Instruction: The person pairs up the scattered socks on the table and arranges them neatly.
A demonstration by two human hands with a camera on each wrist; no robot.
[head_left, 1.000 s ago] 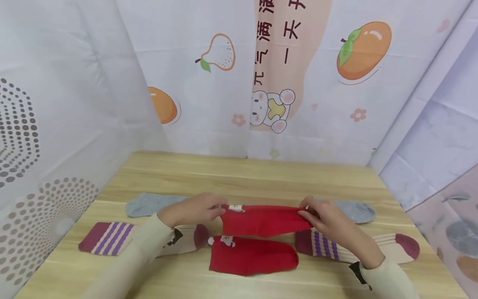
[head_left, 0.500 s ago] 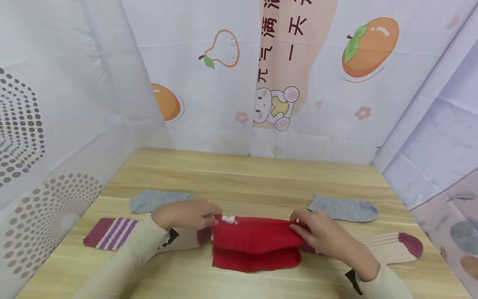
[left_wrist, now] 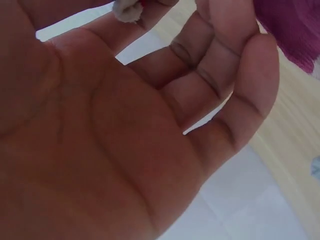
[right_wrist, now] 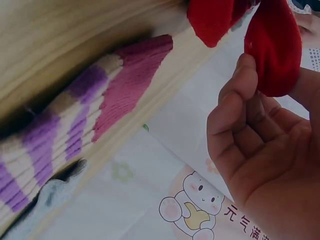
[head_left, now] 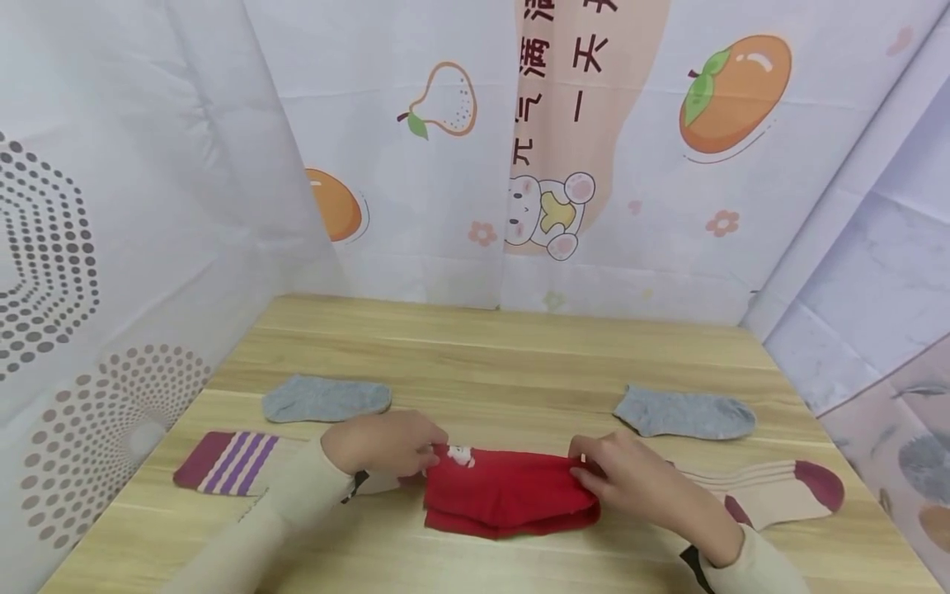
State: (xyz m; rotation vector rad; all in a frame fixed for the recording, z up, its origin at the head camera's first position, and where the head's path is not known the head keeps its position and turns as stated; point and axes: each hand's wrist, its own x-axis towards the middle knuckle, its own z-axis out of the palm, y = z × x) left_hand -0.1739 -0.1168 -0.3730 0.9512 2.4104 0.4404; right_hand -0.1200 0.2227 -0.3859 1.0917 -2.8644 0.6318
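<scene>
Stretched lengthwise between both hands is a red sock (head_left: 512, 485) with a small white figure near one end. My left hand (head_left: 382, 444) pinches its left end; in the left wrist view a fluffy white bit (left_wrist: 129, 11) shows at the fingers. At the right end, my right hand (head_left: 631, 477) pinches the sock between thumb and fingers, and the right wrist view shows the red toe (right_wrist: 274, 55) hanging over the fingers. A second red sock (head_left: 475, 525) lies beneath on the table, mostly covered, its front edge showing.
Two grey socks, one left (head_left: 326, 399) and one right (head_left: 686, 413), lie farther back on the wooden table (head_left: 475, 346). Cream socks with purple stripes and maroon ends lie at the left (head_left: 230, 464) and right (head_left: 772, 491), partly behind the hands. A printed curtain (head_left: 416, 214) stands behind.
Both hands have brought the held red sock down and toward the person, over the second red sock. That lower sock, earlier mostly exposed, now shows only along its front edge.
</scene>
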